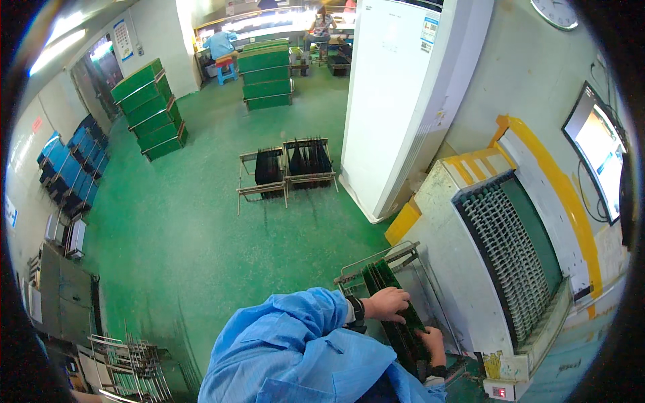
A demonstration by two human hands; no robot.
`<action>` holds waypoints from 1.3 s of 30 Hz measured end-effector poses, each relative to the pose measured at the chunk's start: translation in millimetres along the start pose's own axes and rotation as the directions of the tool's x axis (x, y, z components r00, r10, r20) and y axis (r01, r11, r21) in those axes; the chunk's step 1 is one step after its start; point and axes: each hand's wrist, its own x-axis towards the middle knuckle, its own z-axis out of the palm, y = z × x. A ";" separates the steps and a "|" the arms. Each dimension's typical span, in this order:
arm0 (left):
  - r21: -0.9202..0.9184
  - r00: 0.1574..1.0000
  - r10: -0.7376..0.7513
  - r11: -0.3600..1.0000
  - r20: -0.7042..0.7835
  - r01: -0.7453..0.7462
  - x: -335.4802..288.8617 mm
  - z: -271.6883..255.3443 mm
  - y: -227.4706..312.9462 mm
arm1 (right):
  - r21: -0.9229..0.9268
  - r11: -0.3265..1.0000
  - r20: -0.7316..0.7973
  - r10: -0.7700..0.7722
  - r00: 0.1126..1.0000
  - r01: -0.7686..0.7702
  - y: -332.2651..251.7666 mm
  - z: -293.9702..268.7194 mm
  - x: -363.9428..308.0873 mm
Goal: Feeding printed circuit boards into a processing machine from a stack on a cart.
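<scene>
A row of thin dark green panels [383,275], which look like circuit boards, stands on edge in a metal rack [349,276] beside the machine. My left hand [388,304], with a dark watch at its wrist, lies across the panels' top edges, its fingers curled over them. Closer to me, my right hand [435,344] grips the side of the same row. Its fingers are partly hidden behind the panels. Blue sleeves [289,336] cover my arms.
On my right is a machine with a slatted roller conveyor [507,248]. A tall white cabinet unit [390,101] stands ahead. Racks with black panels [309,164], green crate stacks [265,74] and a wire rack [134,366] stand on the green floor. People in the background sit at a lit bench.
</scene>
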 end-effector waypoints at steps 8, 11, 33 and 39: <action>0.109 0.999 0.039 0.993 0.001 -0.039 -1.7 13.7 -4.8 | 0.065 0.998 -0.056 -0.009 0.998 0.012 -2.0 9.6 -6.7; 0.124 0.999 0.042 0.991 0.002 -0.042 -2.2 12.1 -2.7 | -0.033 0.997 -0.131 -0.066 0.989 0.063 -0.8 13.3 -7.8; 0.125 0.999 0.023 0.992 0.042 -0.028 -8.7 -1.9 2.9 | -0.218 0.947 -0.177 -0.277 0.944 0.237 -29.4 15.4 -31.1; 0.134 0.992 -0.037 0.991 0.120 0.021 -4.9 -13.5 12.0 | -0.301 0.927 -0.199 -0.293 0.935 0.226 -72.0 -19.5 -57.8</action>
